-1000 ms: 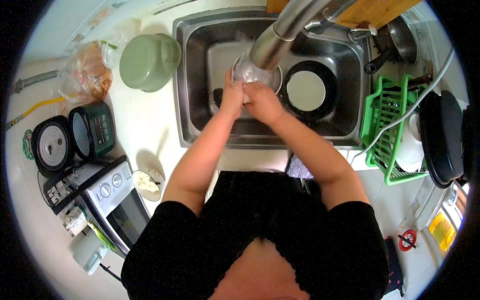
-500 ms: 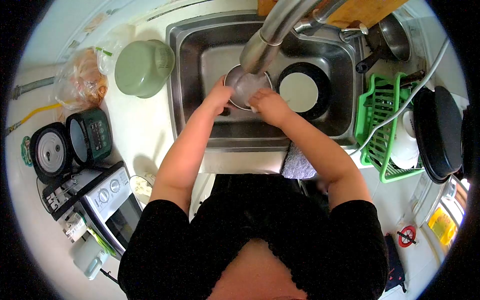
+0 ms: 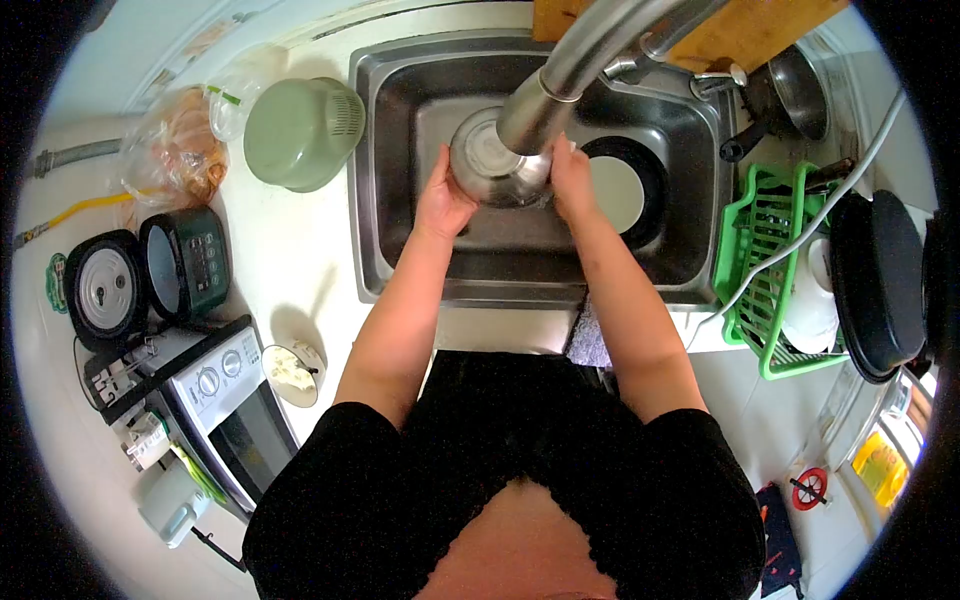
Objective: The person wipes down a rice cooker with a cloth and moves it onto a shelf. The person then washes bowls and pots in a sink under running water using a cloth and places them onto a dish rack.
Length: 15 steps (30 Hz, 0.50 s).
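Over the sink (image 3: 400,275), a stainless steel bowl (image 3: 485,165) is turned bottom up beneath the faucet (image 3: 535,115). My left hand (image 3: 445,200) grips the bowl's left edge, thumb and fingers around the side. On its right side my right hand (image 3: 572,175) is closed on the rim, with a bit of something white at the fingertips. The faucet head hides part of the bowl's base. Just right of my right hand, a pale round dish (image 3: 617,195) rests in a black pan (image 3: 650,180) on the sink floor.
A green colander (image 3: 300,135) and a bagged food item (image 3: 180,150) stand left of the sink. On the right are a green dish rack (image 3: 765,270), a black pan (image 3: 880,280) and a white cable (image 3: 800,220). A toaster oven (image 3: 225,400) sits lower left beside a bowl (image 3: 292,372).
The steel bowl has flipped from showing its inside to showing its base. Both hands have shifted to hold its opposite sides. The view has moved slightly.
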Tool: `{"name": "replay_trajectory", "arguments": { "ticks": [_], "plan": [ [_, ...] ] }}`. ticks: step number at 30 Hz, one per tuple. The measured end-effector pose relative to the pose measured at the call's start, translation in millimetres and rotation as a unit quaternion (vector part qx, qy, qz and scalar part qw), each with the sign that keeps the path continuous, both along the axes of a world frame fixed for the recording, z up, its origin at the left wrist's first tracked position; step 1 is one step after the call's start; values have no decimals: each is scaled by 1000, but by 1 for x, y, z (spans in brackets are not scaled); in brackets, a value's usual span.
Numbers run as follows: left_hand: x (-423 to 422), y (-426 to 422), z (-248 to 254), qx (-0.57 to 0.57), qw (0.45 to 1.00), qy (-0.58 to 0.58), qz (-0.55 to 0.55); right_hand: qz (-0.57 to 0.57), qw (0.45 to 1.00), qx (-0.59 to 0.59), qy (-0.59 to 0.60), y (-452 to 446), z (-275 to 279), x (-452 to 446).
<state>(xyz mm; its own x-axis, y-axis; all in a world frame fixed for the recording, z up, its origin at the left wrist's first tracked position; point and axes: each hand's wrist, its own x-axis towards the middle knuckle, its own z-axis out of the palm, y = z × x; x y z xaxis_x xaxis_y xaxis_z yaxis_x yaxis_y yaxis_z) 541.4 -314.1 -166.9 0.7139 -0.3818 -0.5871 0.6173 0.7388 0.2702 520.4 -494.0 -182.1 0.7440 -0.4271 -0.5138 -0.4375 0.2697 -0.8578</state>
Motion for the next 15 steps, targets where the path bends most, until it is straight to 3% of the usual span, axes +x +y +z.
{"name": "replay_trajectory", "arguments": {
  "ticks": [1, 3, 5, 6, 8, 9, 11, 12, 14, 15],
  "plan": [
    [0, 1, 1, -6, 1000, -12, 21, 116, 956, -271, 11, -6, -8, 0],
    [3, 10, -2, 33, 997, -61, -20, 114, 963, -243, -21, -7, 8, -5],
    [0, 15, -3, 73, 990, -106, -59, 86, 951, -213, -207, -5, 19, -9],
    [-1, 15, -2, 96, 978, -146, -114, 88, 951, -212, -207, 0, 35, -14],
    [-5, 9, 5, 118, 961, -186, -168, 237, 803, -434, -333, 19, 66, -25],
    [-10, 3, 16, 125, 951, -199, -200, 313, 769, -446, -333, 30, 75, -27],
    [-15, -3, 32, 131, 940, -213, -232, 278, 755, -511, -303, 40, 63, -23],
    [-16, -5, 37, 177, 907, -265, -274, 278, 755, -511, -303, 37, 61, -15],
    [-17, 6, 25, 261, 831, -309, -381, 408, 763, -502, 1, 26, 51, 5],
    [-20, 6, 35, 262, 831, -307, -384, 408, 765, -499, 2, 16, 38, 11]
  ]
}}
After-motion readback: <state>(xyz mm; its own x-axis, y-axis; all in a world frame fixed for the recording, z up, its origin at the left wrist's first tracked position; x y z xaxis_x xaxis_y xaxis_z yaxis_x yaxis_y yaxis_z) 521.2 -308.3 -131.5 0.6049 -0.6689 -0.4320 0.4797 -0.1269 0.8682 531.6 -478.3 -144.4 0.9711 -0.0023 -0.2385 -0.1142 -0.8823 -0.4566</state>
